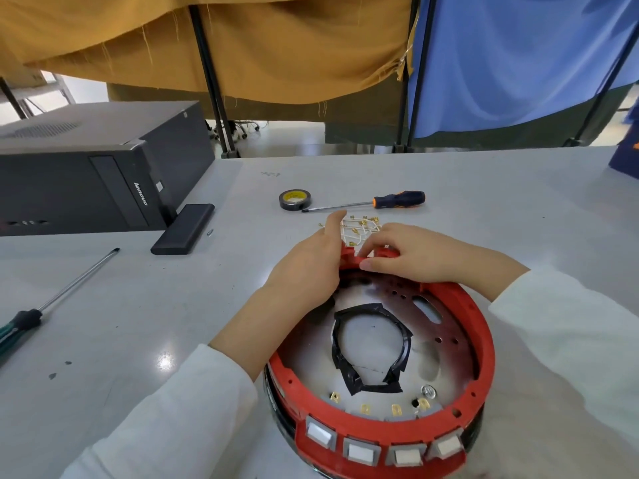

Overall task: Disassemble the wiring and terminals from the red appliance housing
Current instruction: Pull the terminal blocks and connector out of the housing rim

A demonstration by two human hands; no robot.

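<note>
The round red appliance housing point(480, 347) lies open side up on the grey table, with several white rocker switches point(361, 451) along its near rim and a black taped ring point(371, 347) inside. My left hand point(307, 271) grips the far left of the housing, its index finger pointing outward. My right hand point(415, 254) pinches the red bracket point(356, 259) at the far rim. Just beyond the hands lies a bundle of white wires with brass terminals point(361, 229). Brass terminals point(366, 407) also sit behind the switches.
A black tape roll point(294, 199) and an orange-handled screwdriver point(373, 202) lie beyond the wires. A long green-handled screwdriver point(52, 302) lies at the left. A black computer tower point(86, 174) and a flat black box point(183, 228) stand at the back left.
</note>
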